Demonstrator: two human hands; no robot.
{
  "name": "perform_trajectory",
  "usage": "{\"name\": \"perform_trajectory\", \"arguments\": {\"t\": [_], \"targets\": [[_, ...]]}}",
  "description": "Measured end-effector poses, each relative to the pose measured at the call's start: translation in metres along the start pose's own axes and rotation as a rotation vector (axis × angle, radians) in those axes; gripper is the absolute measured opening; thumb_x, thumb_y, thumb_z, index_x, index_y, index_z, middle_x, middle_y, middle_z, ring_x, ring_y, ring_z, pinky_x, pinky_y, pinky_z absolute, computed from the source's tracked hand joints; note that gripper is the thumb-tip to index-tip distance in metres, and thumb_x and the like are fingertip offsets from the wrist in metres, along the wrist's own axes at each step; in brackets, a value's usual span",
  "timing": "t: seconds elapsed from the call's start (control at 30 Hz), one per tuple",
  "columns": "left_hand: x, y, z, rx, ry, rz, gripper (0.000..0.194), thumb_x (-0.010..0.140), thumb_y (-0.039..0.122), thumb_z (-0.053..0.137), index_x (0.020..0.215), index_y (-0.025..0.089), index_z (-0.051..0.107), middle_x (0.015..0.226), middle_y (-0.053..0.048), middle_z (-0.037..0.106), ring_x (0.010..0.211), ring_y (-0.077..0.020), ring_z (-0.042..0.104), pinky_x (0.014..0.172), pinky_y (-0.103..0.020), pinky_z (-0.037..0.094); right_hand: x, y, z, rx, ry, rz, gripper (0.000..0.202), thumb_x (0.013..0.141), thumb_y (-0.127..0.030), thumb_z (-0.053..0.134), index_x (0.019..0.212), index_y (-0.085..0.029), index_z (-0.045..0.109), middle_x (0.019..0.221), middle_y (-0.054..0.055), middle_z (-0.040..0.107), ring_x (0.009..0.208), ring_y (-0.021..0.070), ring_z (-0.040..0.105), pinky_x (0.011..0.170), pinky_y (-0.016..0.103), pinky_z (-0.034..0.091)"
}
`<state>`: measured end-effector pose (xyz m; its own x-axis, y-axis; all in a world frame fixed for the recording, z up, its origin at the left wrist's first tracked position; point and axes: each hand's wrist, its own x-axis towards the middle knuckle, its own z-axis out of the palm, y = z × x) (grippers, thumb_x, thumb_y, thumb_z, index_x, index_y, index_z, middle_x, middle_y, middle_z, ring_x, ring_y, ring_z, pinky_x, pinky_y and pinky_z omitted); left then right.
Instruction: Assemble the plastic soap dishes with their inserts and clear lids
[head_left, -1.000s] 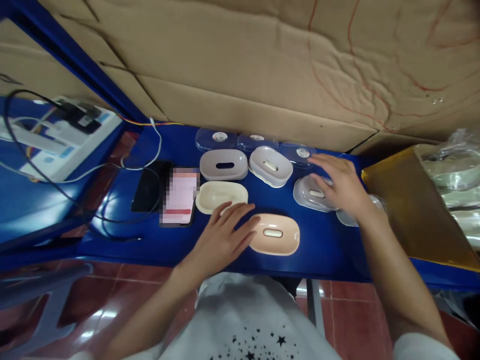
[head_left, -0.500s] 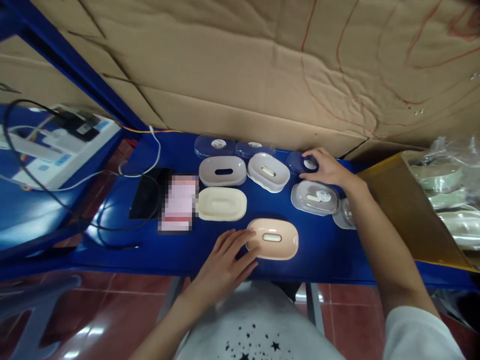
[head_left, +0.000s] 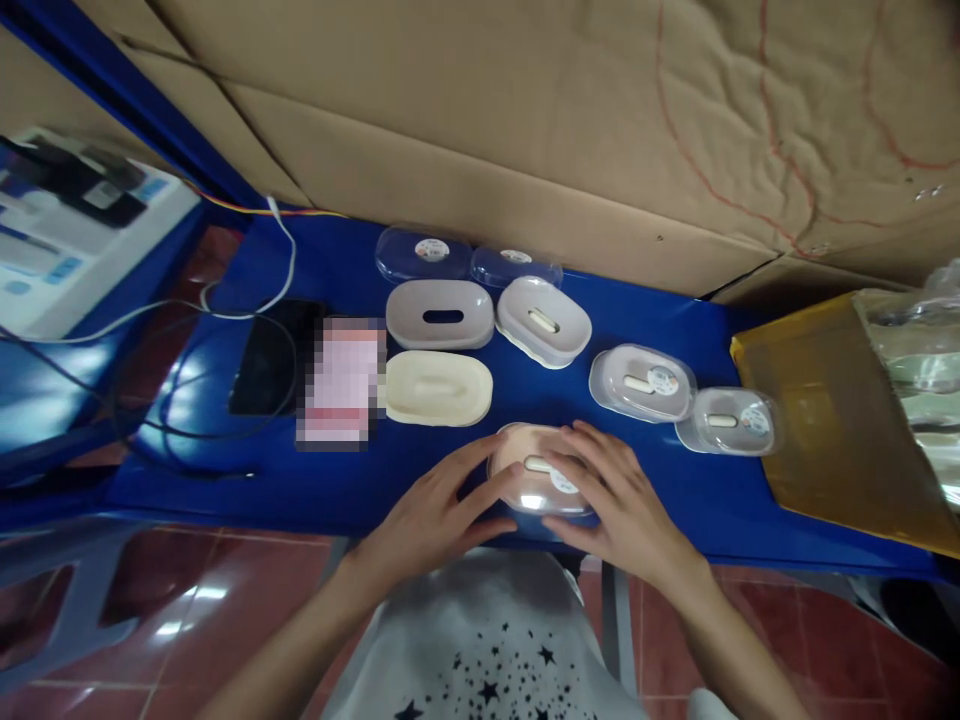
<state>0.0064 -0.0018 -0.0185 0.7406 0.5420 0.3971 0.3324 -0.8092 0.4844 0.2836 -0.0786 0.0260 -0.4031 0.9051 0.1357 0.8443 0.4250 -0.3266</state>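
A peach oval soap dish (head_left: 516, 490) lies near the table's front edge, with a clear plastic lid (head_left: 534, 501) over it. The lid bears a round white label, and a pale oblong piece shows through it. My left hand (head_left: 435, 505) has its fingers curved round the dish's left end. From the right, my right hand (head_left: 622, 500) grips the lid, fingers over its far side and thumb at the near side. Whether the lid sits fully down on the rim I cannot tell. Just behind lies a cream oval tray (head_left: 439, 405).
Two clear lids (head_left: 412, 262) lie at the back, behind a grey dish (head_left: 401, 315) and a grey dish with a cream base (head_left: 566, 325). Two lidded dishes (head_left: 619, 375) stand right, beside a carton (head_left: 825, 440) of wrapped items. A blurred phone (head_left: 341, 380) and cables lie left.
My right hand has brought a clear lid from the back right onto the peach dish. My left hand stays at the dish's left end. The view has shifted slightly.
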Motion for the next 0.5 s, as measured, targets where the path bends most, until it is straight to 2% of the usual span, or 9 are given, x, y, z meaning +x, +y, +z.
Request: {"name": "perform_trajectory", "arguments": {"t": [0.1, 0.23, 0.37, 0.5], "targets": [[0.000, 0.000, 0.001, -0.001, -0.030, -0.011, 0.062, 0.108, 0.035, 0.067, 0.164, 0.025, 0.044, 0.160, -0.021, 0.055, 0.143, -0.0353, 0.062, 0.109, -0.052, 0.064, 0.002, 0.002, 0.006, -0.031, -0.001, -0.010, 0.063, 0.107, -0.047, 0.064, 0.162, -0.022, 0.046, 0.164, 0.016, 0.052, 0.159, 0.0357, 0.040, 0.120, 0.059, 0.049], [-0.001, 0.000, 0.001, -0.019, 0.006, -0.030, 0.056, 0.109, 0.035, 0.064, 0.160, 0.021, 0.048, 0.160, -0.020, 0.055, 0.144, -0.0330, 0.062, 0.107, -0.047, 0.066, 0.000, 0.001, 0.017, -0.142, 0.002, -0.053, 0.071, 0.105, -0.047, 0.067, 0.166, -0.019, 0.042, 0.166, 0.019, 0.050, 0.162, 0.0389, 0.035, 0.121, 0.062, 0.049], [-0.002, 0.001, 0.003, -0.036, 0.021, -0.065, 0.051, 0.109, 0.033, 0.065, 0.157, 0.024, 0.050, 0.158, -0.017, 0.055, 0.146, -0.0314, 0.060, 0.108, -0.048, 0.065, -0.006, 0.003, 0.030, -0.177, 0.008, -0.083, 0.073, 0.104, -0.042, 0.071, 0.168, -0.026, 0.041, 0.171, 0.015, 0.045, 0.163, 0.0392, 0.031, 0.122, 0.063, 0.048], [-0.002, 0.001, 0.004, -0.056, 0.016, -0.090, 0.049, 0.110, 0.033, 0.062, 0.157, 0.027, 0.049, 0.159, -0.015, 0.055, 0.146, -0.0305, 0.060, 0.108, -0.049, 0.065, -0.005, 0.005, 0.028, -0.132, -0.008, -0.071, 0.072, 0.105, -0.043, 0.069, 0.168, -0.030, 0.039, 0.174, 0.013, 0.041, 0.163, 0.0380, 0.032, 0.120, 0.063, 0.050]]}}
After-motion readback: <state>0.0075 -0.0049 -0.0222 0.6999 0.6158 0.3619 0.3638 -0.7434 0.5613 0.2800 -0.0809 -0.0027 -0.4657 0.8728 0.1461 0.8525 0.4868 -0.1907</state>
